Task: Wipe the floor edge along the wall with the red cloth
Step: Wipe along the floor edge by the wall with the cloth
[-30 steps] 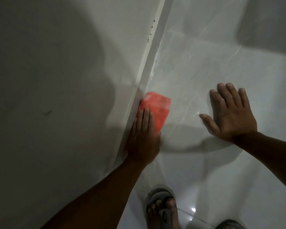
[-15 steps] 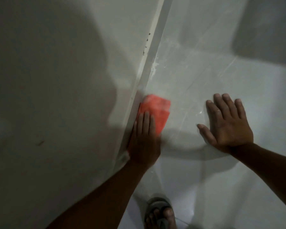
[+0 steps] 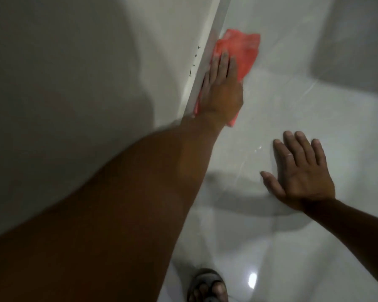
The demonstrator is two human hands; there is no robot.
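The cloth is coral red, the floor glossy white, the wall pale grey, the sandal grey.

Red cloth partly hidden under left hand, sandalled foot well apart from red cloth, cut by bottom edge

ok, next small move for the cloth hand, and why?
Probably draw the cloth back along the skirting toward the foot, pressing down. The left hand lies flat on it beside the skirting, arm stretched nearly straight; the right hand braces flat on the floor.
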